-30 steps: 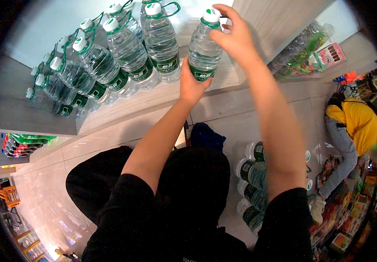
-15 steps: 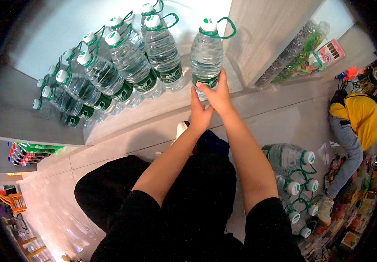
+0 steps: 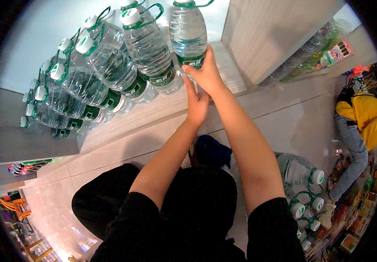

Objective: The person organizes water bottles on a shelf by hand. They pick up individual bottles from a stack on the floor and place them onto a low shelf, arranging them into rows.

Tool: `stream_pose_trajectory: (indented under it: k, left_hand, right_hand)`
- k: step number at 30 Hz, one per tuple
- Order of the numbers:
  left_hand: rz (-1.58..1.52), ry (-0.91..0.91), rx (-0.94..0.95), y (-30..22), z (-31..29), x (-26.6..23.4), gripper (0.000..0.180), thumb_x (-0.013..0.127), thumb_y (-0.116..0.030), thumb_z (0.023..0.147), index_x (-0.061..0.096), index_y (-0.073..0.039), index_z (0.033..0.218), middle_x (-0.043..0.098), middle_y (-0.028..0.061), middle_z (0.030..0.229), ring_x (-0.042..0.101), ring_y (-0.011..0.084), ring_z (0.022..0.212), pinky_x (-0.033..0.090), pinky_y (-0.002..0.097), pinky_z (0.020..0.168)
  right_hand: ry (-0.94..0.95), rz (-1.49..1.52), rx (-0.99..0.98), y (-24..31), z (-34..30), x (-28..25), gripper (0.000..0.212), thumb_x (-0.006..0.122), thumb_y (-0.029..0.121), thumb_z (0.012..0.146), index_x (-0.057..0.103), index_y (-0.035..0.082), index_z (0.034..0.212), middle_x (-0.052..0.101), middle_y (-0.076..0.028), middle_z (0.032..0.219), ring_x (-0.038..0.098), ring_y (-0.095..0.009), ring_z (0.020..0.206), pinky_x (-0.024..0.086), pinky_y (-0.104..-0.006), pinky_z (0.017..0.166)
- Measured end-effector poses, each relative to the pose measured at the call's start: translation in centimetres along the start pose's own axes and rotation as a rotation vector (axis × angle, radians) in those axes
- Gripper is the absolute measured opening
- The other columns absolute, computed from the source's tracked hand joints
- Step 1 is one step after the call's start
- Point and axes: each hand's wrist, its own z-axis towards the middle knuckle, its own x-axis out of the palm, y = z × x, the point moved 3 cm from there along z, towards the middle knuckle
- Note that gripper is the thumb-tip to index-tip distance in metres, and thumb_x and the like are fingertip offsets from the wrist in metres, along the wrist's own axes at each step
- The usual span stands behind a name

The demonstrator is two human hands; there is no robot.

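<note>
A large clear water bottle point(image 3: 188, 32) with a dark green label, white cap and green carry loop stands upright at the right end of a row of similar bottles point(image 3: 149, 52) on a pale wooden shelf. My right hand point(image 3: 207, 73) is wrapped round its label from the right, thumb across the front. Just below, my left hand point(image 3: 197, 102) cups the bottle's lower end, fingers pointing up along its left side. Both hands partly hide the base, so I cannot tell whether it rests on the shelf. The bottle's cap is cut off by the top edge.
Several more water bottles point(image 3: 299, 174) stand on the floor at my right. A wooden side panel point(image 3: 267, 39) bounds the shelf, with packaged goods beyond it. Far right, a person in a yellow top point(image 3: 363, 113) bends over. Orange chairs point(image 3: 18, 207) stand at the far left.
Both hands have carried the bottle farther back and to the left, closer to the row on the shelf. My view has shifted slightly.
</note>
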Motion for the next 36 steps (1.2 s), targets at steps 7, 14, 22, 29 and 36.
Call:
stream_pose_trajectory:
  k: [7,14,22,29,36]
  left_hand:
    - [-0.173,0.007,0.114,-1.1,3.2,0.7,0.083,0.057,-0.006,0.081,0.002,-0.002,0.144,-0.002,0.0196,0.151,0.005,0.0305,0.139,0.024,0.0368,0.107]
    - [0.072,-0.127,0.288,0.3,5.2,-0.3,0.064,0.065,-0.014,0.079,0.030,0.000,0.131,0.034,0.0143,0.128,0.035,0.0250,0.116,0.033,0.0350,0.096]
    - [-0.007,-0.161,0.273,1.2,6.7,-0.1,0.051,0.066,-0.013,0.079,0.040,0.002,0.121,0.049,0.0111,0.116,0.048,0.0214,0.105,0.040,0.0328,0.091]
    - [-0.047,-0.142,0.264,1.4,6.5,-0.7,0.049,0.065,-0.013,0.080,0.040,0.001,0.120,0.050,0.0108,0.115,0.048,0.0203,0.104,0.040,0.0327,0.090]
    - [-0.100,-0.008,0.165,-2.9,2.5,0.0,0.037,0.060,-0.011,0.084,0.045,0.001,0.116,0.054,0.0104,0.112,0.052,0.0205,0.101,0.042,0.0324,0.088]
  right_hand:
    - [0.003,-0.014,-0.023,-1.6,3.8,1.9,0.074,0.077,0.007,0.066,0.031,-0.002,0.123,0.050,-0.018,0.114,0.049,-0.028,0.109,0.040,-0.0364,0.093]
    - [-0.080,-0.081,-0.075,-2.3,5.3,3.4,0.072,0.080,0.010,0.065,0.033,-0.004,0.119,0.055,-0.021,0.109,0.054,-0.030,0.104,0.043,-0.0374,0.089]
    - [-0.137,-0.170,-0.140,-3.0,6.4,3.7,0.071,0.080,0.013,0.066,0.034,-0.004,0.117,0.056,-0.020,0.106,0.057,-0.029,0.100,0.045,-0.0366,0.086]
    - [-0.097,-0.121,-0.173,-2.7,6.1,4.2,0.069,0.080,0.015,0.066,0.035,-0.003,0.115,0.056,-0.021,0.105,0.057,-0.030,0.100,0.045,-0.0376,0.085]
    - [0.030,-0.329,0.158,-2.5,4.0,2.9,0.060,0.075,0.020,0.072,0.042,-0.004,0.116,0.060,-0.020,0.105,0.058,-0.033,0.100,0.044,-0.0391,0.086]
